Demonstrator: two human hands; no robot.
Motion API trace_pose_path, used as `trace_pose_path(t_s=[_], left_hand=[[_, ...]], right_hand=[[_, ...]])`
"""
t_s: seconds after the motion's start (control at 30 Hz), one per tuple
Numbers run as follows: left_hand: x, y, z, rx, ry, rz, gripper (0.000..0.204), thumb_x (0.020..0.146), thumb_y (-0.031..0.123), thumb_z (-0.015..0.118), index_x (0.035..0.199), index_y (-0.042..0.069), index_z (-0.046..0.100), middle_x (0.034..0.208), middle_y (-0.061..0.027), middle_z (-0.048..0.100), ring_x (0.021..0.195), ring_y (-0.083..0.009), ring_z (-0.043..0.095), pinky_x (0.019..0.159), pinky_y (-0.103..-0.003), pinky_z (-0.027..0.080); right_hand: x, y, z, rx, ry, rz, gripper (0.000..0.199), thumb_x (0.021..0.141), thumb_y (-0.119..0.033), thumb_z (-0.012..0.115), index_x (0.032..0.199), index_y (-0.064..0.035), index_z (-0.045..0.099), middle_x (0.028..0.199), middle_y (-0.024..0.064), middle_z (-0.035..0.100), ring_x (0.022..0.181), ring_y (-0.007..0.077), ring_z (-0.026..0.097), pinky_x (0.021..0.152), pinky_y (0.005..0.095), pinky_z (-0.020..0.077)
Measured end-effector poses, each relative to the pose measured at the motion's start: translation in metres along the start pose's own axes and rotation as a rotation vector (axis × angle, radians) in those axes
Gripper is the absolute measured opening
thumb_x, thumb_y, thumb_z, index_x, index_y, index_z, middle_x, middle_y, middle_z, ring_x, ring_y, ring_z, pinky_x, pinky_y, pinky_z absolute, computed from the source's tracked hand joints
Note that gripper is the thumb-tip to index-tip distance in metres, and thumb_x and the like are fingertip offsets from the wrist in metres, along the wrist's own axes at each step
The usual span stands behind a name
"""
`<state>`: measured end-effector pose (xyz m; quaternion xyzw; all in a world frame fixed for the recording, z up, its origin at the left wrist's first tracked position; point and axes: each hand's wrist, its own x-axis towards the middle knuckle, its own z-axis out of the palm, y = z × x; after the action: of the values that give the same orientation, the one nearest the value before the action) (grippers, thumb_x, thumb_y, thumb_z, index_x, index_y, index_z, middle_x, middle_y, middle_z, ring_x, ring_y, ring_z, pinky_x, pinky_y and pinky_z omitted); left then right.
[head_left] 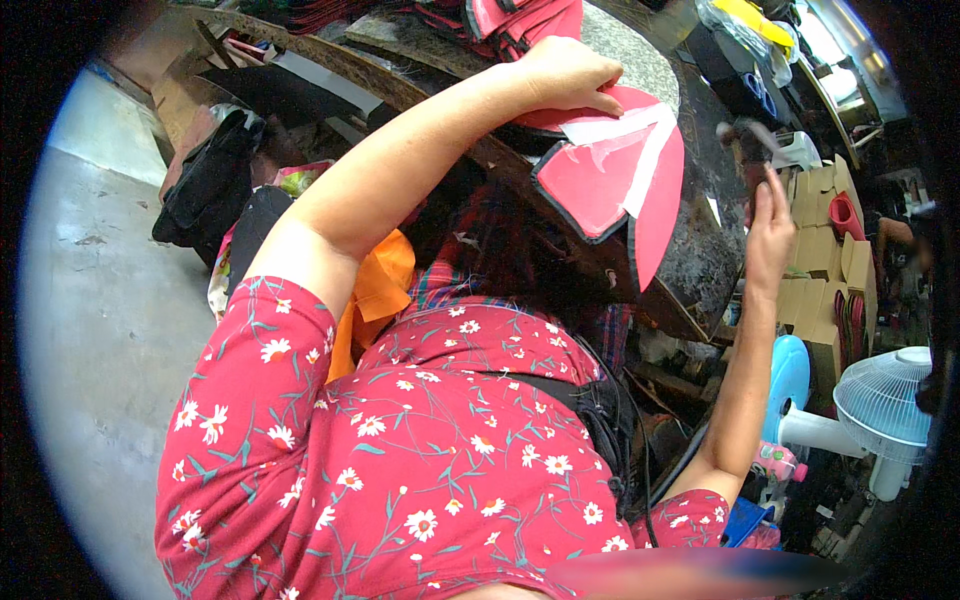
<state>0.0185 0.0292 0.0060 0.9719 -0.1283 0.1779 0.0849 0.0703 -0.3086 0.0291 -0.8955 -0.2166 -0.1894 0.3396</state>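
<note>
My left hand (572,75) reaches across to the bench and pinches the edge of a pink shoe upper (590,185) between thumb and fingers. The piece has dark edges and two white strips across it, and its pointed flaps hang past the bench edge. On the right, my right hand (770,240) is raised beside the bench, closed around a hammer (756,142). Its metal head is smeared by motion and stands apart from the upper. Part of its handle is hidden by my fingers.
The dark, worn bench (705,270) carries a pale round slab (640,50) and more pink pieces (525,25). Cardboard boxes (815,260) and a blue-white fan (885,400) stand at right. A black bag (210,180) lies at left, near an orange cloth (380,290).
</note>
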Motion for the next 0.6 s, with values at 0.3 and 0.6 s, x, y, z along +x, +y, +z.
trace_pose_path(t_s=[0.3, 0.6], left_hand=[[-0.004, 0.006, 0.017, 0.083, 0.139, -0.117, 0.028, 0.097, 0.041, 0.051, 0.110, 0.021, 0.065, 0.083, -0.0131, 0.071, 0.078, -0.0336, 0.070, 0.066, -0.050, 0.054], [-0.003, 0.004, 0.020, 0.073, 0.183, -0.107, 0.027, 0.097, 0.040, 0.051, 0.107, 0.020, 0.065, 0.081, -0.0142, 0.070, 0.078, -0.0339, 0.070, 0.065, -0.050, 0.054]], right_hand=[[-0.006, -0.077, 0.032, -0.209, -0.206, -0.093, 0.037, 0.100, -0.051, 0.050, 0.130, -0.0347, 0.063, 0.089, 0.0100, 0.073, 0.083, 0.0261, 0.071, 0.073, 0.0369, 0.0540], [0.014, -0.039, 0.041, -0.184, -0.072, -0.075, 0.039, 0.101, -0.053, 0.045, 0.133, -0.0376, 0.060, 0.089, 0.0117, 0.074, 0.086, 0.0312, 0.072, 0.075, 0.0439, 0.0540]])
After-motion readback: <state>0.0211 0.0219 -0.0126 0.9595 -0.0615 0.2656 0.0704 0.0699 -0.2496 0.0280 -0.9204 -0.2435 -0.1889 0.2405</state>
